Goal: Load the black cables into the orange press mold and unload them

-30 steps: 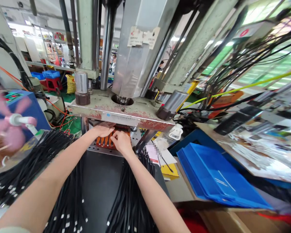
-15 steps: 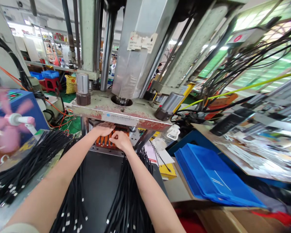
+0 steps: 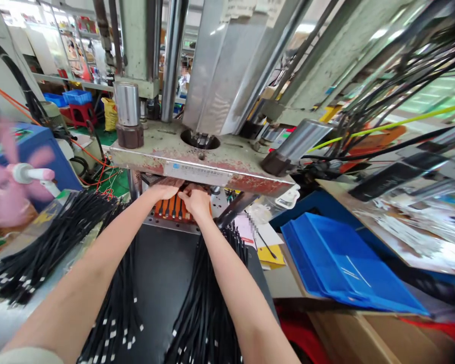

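Observation:
An orange mould block [image 3: 168, 209] with several black cable ends in its slots lies on the metal bed under the press plate [image 3: 200, 169]. My left hand [image 3: 167, 190] reaches over the block's left rear part, its fingertips hidden under the plate. Over the block's right part, my right hand [image 3: 195, 199] has its thumb and fingers pressed together; what they hold, if anything, is too small to name. Black cables with pale ends hang in a right bundle [image 3: 202, 298] and a middle bundle [image 3: 117, 303], on either side of a dark surface [image 3: 157, 288].
Another cable bundle [image 3: 49, 242] lies at the left, near a pink fan [image 3: 20, 173]. At the right are stacked blue trays [image 3: 337, 263], papers [image 3: 246, 230] and a board with white strips [image 3: 409, 232]. Steel columns [image 3: 127, 108] stand above the plate.
The view has shifted, and the press looks nearer. My right hand has moved further in under the plate and to the right, uncovering more of the cable ends. My left hand stays at the left rear.

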`<state>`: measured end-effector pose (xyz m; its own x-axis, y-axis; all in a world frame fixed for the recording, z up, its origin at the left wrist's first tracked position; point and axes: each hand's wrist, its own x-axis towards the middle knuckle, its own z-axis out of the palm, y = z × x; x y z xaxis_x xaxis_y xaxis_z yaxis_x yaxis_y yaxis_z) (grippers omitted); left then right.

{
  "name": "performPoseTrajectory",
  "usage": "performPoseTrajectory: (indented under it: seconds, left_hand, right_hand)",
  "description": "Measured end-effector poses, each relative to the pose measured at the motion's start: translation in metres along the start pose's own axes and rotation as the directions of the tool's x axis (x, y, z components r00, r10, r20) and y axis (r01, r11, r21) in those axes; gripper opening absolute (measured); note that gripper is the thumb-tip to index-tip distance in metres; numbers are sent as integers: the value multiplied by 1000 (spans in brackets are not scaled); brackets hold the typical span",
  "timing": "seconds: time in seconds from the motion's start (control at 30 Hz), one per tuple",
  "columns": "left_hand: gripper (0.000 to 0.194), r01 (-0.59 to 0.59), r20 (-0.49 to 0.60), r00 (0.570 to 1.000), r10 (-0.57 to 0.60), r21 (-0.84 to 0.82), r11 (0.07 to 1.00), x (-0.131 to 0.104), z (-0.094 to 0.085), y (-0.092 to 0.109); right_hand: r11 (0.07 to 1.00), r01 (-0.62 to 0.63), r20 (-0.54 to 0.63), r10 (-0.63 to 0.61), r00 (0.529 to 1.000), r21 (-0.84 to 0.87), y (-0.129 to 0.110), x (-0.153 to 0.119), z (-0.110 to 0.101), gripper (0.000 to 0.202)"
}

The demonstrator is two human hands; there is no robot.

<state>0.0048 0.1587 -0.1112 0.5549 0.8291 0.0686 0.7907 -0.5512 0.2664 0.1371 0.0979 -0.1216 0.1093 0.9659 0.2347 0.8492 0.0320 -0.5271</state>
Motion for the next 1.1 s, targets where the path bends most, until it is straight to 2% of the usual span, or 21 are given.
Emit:
performPoseTrajectory:
  seconds: [0.07,0.13,0.17,0.2,0.27,0.33,0.4,0.43,0.5,0.57,0.6,0.67,0.73,0.8,0.87,0.97,1.03,1.1]
  left_hand:
    - [50,8,-95,995,-9,-9,1000,-28,0,0]
    - [50,-9,-227,974,8,-2,1000,-68,5,-2]
    - [47,1,-283,959,6,22,1000,-90,8,-5]
    - [45,67,-300,953,-43,72,995,-112,13,-8]
    - [42,306,-264,932,-250,199,931,-147,21,-16]
    - [41,470,-199,882,-428,288,835,-166,27,-27]
    - [36,517,-114,855,-506,257,817,-169,29,-39]
    - [33,525,-78,850,-521,208,825,-167,28,-45]
    - [30,540,-36,841,-540,106,835,-161,24,-57]
    - [28,543,-45,840,-541,51,838,-157,19,-65]
    - [27,522,-62,851,-521,-5,853,-157,16,-66]
    - [20,412,-70,895,-440,-249,877,-160,10,-62]
    - [20,228,-63,948,-313,-552,802,-165,3,-49]
    - [30,101,-42,982,-186,-715,692,-169,-7,-30]
    - [30,47,-8,997,-81,-753,657,-171,-18,-7]
    - [16,4,-10,1000,-17,-735,678,-168,-31,26]
    - [27,-41,-65,998,-7,-708,705,-164,-35,45]
    - [34,-88,-102,995,22,-706,703,-158,-38,61]
  right_hand:
    - [993,86,-46,-83,996,84,11,-11,-8,14]
    - [979,170,-115,-157,981,115,31,-36,-23,19]
    - [982,176,-147,-165,975,62,43,-52,-31,24]
    - [989,138,-140,-144,980,-50,56,-69,-39,28]
    - [950,2,18,4,1000,-313,76,-100,-51,35]
    - [888,-21,235,144,961,-460,87,-124,-57,35]
    - [900,20,392,169,904,-435,89,-137,-57,28]
    - [919,26,427,158,890,-394,88,-139,-56,24]
    - [931,-23,408,183,895,-365,84,-140,-55,22]
    - [886,-85,317,250,915,-455,81,-138,-56,25]
    - [853,-93,281,270,921,-513,81,-138,-57,28]
    - [823,-55,288,259,922,-565,81,-139,-57,30]
    - [868,-13,360,220,907,-497,84,-141,-57,25]
    - [921,-40,369,194,909,-387,88,-142,-56,20]
    - [949,-106,298,198,934,-298,92,-143,-57,21]
    - [976,-159,141,180,973,-146,89,-145,-65,21]
    - [993,-116,65,115,991,17,75,-149,-73,19]
    - [973,-14,28,8,1000,229,54,-154,-83,18]
